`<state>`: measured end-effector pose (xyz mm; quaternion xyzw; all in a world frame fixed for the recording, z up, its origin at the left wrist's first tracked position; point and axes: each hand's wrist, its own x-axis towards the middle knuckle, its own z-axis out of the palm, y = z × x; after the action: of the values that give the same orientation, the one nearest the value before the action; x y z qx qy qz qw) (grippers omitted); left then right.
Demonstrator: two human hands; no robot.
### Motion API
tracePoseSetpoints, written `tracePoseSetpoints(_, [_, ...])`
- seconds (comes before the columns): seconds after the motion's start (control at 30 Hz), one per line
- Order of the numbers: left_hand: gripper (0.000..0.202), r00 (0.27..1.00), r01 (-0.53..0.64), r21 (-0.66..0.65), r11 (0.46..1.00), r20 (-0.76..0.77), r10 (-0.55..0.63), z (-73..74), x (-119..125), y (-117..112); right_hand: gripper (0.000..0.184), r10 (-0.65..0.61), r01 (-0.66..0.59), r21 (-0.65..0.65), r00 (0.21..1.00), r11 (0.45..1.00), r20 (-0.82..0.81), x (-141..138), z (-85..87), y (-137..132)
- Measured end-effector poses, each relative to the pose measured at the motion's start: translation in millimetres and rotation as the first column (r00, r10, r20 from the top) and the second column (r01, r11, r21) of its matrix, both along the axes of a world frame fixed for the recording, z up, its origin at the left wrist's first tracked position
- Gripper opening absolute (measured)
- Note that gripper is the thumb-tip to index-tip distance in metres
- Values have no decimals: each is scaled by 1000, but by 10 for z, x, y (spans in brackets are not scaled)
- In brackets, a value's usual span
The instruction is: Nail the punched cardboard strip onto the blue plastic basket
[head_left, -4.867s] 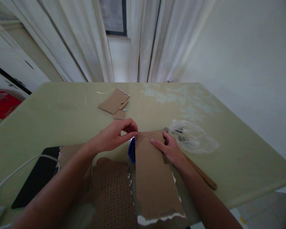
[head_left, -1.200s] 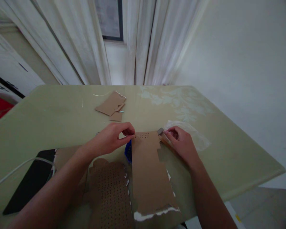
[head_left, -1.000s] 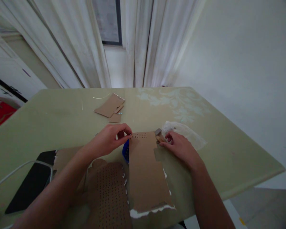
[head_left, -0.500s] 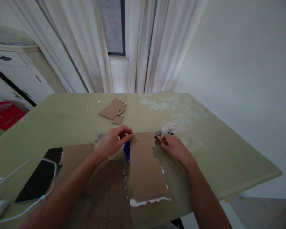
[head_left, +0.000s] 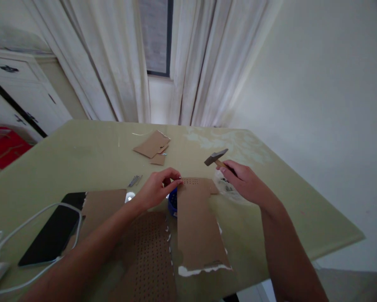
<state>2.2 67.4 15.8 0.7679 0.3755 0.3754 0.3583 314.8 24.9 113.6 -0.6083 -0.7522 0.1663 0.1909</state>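
Note:
My right hand is closed round the wooden handle of a small hammer and holds it lifted above the table, head pointing left. My left hand is pinched at the top left corner of a long cardboard strip that has a row of small holes along its top edge; what the fingertips hold is too small to see. A blue object peeks out from under the strip beside my left hand.
A perforated cardboard sheet and a plain piece lie in front of me. A black phone with a white cable lies at left. Loose nails, cardboard scraps and a clear plastic bag lie on the green table.
My right hand has taken the hammer by its handle and raised it off the table. My left hand has stayed pinched at the strip's top corner. The camera has tilted up a little.

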Motion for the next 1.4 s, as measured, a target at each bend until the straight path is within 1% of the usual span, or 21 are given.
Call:
tracePoseSetpoints(0.1, [25,1000,7,1,1000,-1,-7,-2,1,-4,42,159,-166,-63,981,984,-109,-107,228,-1])
tracePoseSetpoints(0.17, [24,1000,2,-9,1000,-8,-2,11,6,-15,42,214,-222,-77,971,972,-106,-191,329,-2])
tracePoseSetpoints(0.27, [22,1000,-11,-20,1000,-27,10,42,20,-46,42,257,-263,-73,963,962,-82,-308,394,18])
tracePoseSetpoints(0.47, [18,998,-43,36,998,-46,44,55,30,-104,34,293,-293,-55,956,955,0,-412,333,89])
tracePoseSetpoints(0.67, [19,996,-66,-2,998,-54,66,34,-8,-117,35,278,-277,-23,960,960,25,-442,286,62])
tracePoseSetpoints(0.87, [19,997,-64,-16,998,-38,64,25,-20,-131,33,358,-342,-112,914,933,189,-549,239,46])
tracePoseSetpoints(1.03, [22,996,-70,-52,996,-54,67,32,-29,-135,32,308,-305,-44,942,951,135,-591,251,16])
tracePoseSetpoints(1.2, [19,996,-66,-19,998,-66,65,70,-40,-138,32,345,-330,-107,921,938,183,-645,217,16])
tracePoseSetpoints(1.33, [20,995,-73,-7,997,-64,73,80,-42,-141,30,322,-317,-56,940,947,116,-633,221,4])
tracePoseSetpoints(1.4, [19,995,-66,2,998,-73,66,77,-46,-141,31,323,-316,-72,939,946,117,-635,226,-3])
